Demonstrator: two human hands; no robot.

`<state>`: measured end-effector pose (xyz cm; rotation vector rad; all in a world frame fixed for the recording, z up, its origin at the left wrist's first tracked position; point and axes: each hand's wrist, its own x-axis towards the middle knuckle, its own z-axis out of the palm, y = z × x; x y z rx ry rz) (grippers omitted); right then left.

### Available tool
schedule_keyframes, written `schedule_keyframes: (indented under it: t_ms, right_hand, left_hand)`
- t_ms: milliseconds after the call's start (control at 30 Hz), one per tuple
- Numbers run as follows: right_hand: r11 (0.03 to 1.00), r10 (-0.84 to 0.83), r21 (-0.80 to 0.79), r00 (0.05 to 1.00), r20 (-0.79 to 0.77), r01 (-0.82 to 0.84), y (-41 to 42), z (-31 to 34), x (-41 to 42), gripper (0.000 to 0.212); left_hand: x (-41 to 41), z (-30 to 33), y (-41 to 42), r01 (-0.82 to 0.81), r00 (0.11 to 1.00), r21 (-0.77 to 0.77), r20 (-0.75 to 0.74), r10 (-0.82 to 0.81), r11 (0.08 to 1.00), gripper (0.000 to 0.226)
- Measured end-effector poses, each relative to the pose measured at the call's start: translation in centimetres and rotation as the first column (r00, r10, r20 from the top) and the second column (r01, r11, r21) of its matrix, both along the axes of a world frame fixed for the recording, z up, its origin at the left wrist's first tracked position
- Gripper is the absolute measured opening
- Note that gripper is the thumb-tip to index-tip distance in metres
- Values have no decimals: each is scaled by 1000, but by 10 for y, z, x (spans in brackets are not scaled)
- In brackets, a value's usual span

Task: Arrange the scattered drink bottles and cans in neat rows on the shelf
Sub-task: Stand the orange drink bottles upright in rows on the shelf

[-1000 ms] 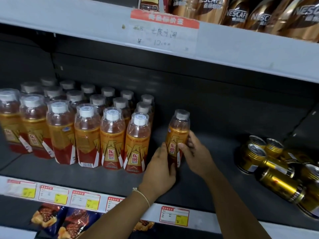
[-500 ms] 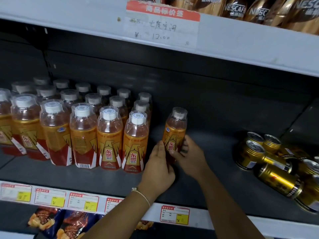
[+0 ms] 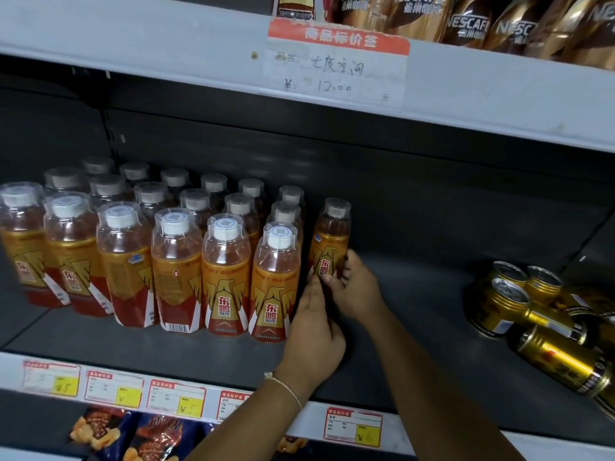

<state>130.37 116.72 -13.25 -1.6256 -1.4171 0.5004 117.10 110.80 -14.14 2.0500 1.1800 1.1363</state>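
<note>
An orange energy-drink bottle (image 3: 330, 241) with a white cap stands upright on the dark shelf (image 3: 416, 294), just right of the rows of matching bottles (image 3: 226, 271). My right hand (image 3: 354, 287) grips its lower part from the right, thumb across the label. My left hand (image 3: 316, 331) touches its left side and base with fairly straight fingers. Several gold cans (image 3: 532, 314) lie tumbled on their sides at the shelf's right end.
A stretch of bare shelf lies between the held bottle and the cans. The white upper shelf edge (image 3: 499, 94) carries a price tag, with coffee bottles (image 3: 472, 18) above. Price labels (image 3: 176, 397) line the front edge; snack bags (image 3: 139, 437) sit below.
The bottle has slid back and left, closer to the rows, with both hands following it. The view has shifted slightly.
</note>
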Motion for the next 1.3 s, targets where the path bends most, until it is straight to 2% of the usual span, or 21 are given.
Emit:
schedule_keyframes:
  t_ms: [533,1067,1133,1233,1300]
  right_hand:
    - [999,-36,5,999,-33,36,25,-5,-7,42]
    - [998,-67,-14,998,4,67,20,5,-9,33]
    - [997,-64,-37,998,12,64,16,7,-6,41]
    - [991,-96,-85,995,31,98,4,9,1,64]
    - [990,-111,-78,991,69,116,-8,10,7,63]
  left_hand:
    - [0,-3,5,-9,998,-37,-56,7,999,83]
    - [1,1,7,-13,997,-51,-78,9,999,82]
    - [0,1,6,-15,997,-59,-79,10,998,81]
    - [-1,0,5,-8,997,-56,-80,4,998,79]
    - [0,1,4,4,996,-41,-83,-7,999,77]
